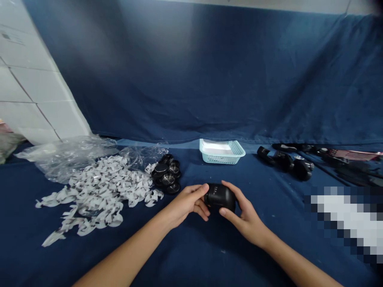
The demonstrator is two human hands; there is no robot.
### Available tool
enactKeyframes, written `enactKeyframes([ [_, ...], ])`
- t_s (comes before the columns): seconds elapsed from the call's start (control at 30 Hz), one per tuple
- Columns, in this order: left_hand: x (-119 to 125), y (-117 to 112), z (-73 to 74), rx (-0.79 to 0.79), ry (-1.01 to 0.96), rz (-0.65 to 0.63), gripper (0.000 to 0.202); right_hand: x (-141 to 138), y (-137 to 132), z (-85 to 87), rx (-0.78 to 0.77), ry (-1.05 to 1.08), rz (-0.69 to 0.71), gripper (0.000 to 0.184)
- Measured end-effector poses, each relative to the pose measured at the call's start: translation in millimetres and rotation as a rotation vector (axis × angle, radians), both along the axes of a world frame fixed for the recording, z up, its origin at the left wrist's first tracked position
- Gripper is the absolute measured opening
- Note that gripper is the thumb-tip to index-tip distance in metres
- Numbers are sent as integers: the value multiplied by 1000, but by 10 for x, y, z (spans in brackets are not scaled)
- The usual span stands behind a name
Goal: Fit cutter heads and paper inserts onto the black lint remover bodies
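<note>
Black capsule-shaped casing (220,197) w/ tiny white marks on its side, held in both hands just above the blue cloth (191,255), front-centre of the table, btwn the forearms. L hand (187,203) grips its left end, fingers curled together on the casing, thumb across the top. R hand (243,221) cups the right end, fingers (231,191) over the top & thumb low on the near side, so both hands clamp it, fingertips not quite meeting. Just left of the L hand: cluster of round black shaver-type heads (166,173) w/ metal centres, some stacked, touching a big heap of white crescent-shaped cut scraps (101,195). Clear plastic bag (66,155) crumpled behind the heap. Straight ahead, well past the hands: pale turquoise plastic basket (237,148) w/ white sheet (215,146) inside. Right side: row of black parts (284,161), a pinkish-red item (356,154) beyond them. Blue cloth backdrop (209,79) hangs behind, white tiled wall (32,87) at far left. Lower right pixelated, can't tell what's there.
</note>
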State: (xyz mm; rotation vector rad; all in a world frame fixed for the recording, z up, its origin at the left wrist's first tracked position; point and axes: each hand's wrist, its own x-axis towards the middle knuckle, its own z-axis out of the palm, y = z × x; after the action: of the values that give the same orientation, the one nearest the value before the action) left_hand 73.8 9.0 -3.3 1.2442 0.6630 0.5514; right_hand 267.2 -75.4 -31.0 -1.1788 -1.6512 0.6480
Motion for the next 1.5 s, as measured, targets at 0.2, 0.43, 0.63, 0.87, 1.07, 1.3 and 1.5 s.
enactKeyframes([
  [0.2,11,-74,-12,438,58,109,58,-128,-12,148,-355,475,-14,51],
  [0.43,-37,-104,-31,866,236,74,60,-102,20,177,-852,773,46,56],
  [0.63,-35,-128,-57,985,267,56,66,-18,102,60,-890,922,112,55],
  [0.87,-35,-173,-28,1013,239,39,58,-13,130,36,-906,946,140,56],
  [1.07,-32,-187,6,1039,196,37,47,-27,118,56,-911,961,125,54],
  [1.3,-28,-212,30,1090,89,66,34,-49,98,100,-941,894,98,57],
  [1.5,-6,-210,-28,1037,180,274,47,-103,51,175,-869,838,35,51],
])
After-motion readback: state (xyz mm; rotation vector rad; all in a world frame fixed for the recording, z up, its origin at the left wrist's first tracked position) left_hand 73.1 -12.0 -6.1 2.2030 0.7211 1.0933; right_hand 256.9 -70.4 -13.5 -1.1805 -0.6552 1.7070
